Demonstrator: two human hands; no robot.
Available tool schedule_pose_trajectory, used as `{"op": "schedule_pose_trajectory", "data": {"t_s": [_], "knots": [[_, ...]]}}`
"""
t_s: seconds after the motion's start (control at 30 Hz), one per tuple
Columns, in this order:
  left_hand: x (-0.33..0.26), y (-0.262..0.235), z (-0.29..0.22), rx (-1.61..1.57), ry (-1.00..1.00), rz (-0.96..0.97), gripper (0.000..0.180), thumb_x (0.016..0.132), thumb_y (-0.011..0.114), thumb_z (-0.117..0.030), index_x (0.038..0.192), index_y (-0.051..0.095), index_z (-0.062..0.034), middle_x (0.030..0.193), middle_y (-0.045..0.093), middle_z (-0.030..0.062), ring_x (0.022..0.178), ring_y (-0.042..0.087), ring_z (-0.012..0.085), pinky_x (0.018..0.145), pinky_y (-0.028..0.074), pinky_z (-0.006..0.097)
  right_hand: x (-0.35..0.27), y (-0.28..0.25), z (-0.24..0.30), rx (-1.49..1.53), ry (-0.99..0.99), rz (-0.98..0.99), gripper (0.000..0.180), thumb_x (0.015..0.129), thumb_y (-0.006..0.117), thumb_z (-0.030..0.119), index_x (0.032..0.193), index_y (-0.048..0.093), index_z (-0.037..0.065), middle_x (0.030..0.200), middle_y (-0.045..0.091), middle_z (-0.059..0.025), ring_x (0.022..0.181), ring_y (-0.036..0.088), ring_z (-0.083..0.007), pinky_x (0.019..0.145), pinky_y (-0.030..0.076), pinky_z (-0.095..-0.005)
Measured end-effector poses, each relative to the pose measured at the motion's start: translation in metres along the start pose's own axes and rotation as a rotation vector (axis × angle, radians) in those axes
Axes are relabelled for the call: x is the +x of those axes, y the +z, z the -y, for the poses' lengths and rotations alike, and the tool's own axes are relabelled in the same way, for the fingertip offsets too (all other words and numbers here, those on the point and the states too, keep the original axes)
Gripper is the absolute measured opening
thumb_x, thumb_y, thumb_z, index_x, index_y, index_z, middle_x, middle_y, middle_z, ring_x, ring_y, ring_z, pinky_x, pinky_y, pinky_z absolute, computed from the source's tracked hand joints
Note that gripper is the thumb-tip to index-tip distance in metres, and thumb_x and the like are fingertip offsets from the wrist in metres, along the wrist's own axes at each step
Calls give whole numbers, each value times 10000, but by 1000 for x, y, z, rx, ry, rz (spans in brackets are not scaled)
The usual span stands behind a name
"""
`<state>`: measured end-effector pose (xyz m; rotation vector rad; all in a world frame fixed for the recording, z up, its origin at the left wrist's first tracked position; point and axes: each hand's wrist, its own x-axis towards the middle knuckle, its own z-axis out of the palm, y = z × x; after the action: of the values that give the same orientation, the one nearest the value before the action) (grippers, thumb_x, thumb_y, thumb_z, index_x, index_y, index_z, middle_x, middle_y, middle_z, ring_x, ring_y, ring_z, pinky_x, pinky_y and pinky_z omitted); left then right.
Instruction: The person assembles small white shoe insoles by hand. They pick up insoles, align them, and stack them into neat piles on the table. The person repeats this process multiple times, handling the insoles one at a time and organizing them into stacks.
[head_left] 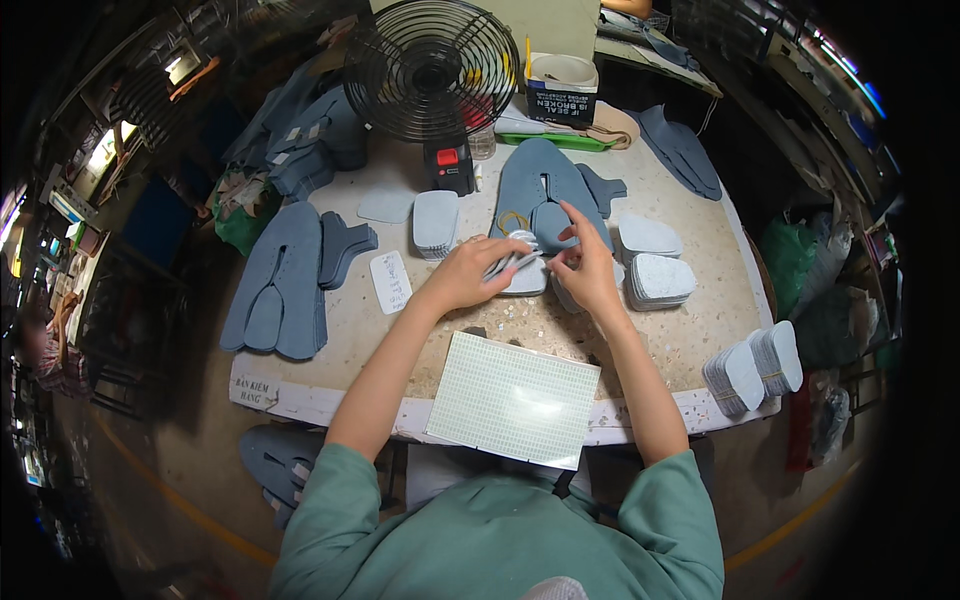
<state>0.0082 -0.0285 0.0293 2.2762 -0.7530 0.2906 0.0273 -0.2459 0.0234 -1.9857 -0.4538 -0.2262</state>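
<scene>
My left hand (467, 274) is closed on a small stack of light grey shoe pieces (515, 262), held above the middle of the table. Close by on the right is my right hand (588, 268), its index finger raised and its thumb apart from it; I see nothing between them. Behind both hands lies a pile of large blue-grey shoe uppers (540, 170), with a yellow rubber band (514, 220) near its front. A sheet of tiny pale labels (515, 400) lies between my forearms, overhanging the table's front edge.
Stacks of rounded light grey pieces stand left (435, 222) and right (661, 282) of my hands, with banded bundles (733, 378) at the right corner. More uppers (278, 290) lie left beside a handwritten card (391, 282). A black fan (432, 70) and a bucket (562, 88) stand behind.
</scene>
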Motion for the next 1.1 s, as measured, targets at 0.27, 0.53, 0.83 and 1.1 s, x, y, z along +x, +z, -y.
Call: {"op": "schedule_pose_trajectory", "data": {"t_s": [0.27,0.53,0.83,1.1], "knots": [[-2,4,-2,98,89,-11,428,783,697,-198,1199,601,-173,1052,678,107,992,617,318,885,508,400,0,19,2,-231,-227,29,903,692,623,-181,1473,375,199,1089,489,-118,752,647,-204,684,548,-325],[0,5,5,-24,-16,-13,415,758,725,-202,1158,624,-165,1066,661,118,1004,605,323,874,511,409,-2,4,-1,35,-28,14,875,691,629,-160,1462,384,173,1075,493,-142,751,650,-210,684,557,-306],[-3,3,0,96,52,16,338,744,733,-197,1058,621,-143,958,640,116,955,604,331,869,506,414,4,14,-9,-176,-166,0,894,693,644,-183,1462,395,198,1138,496,-102,858,663,-194,704,564,-261],[0,7,7,65,48,-3,372,732,754,-203,1072,623,-131,1012,619,118,1008,586,329,889,494,419,3,6,8,63,-126,174,998,671,551,-222,1516,292,242,1378,361,-171,1053,600,-307,756,560,-329]]}}
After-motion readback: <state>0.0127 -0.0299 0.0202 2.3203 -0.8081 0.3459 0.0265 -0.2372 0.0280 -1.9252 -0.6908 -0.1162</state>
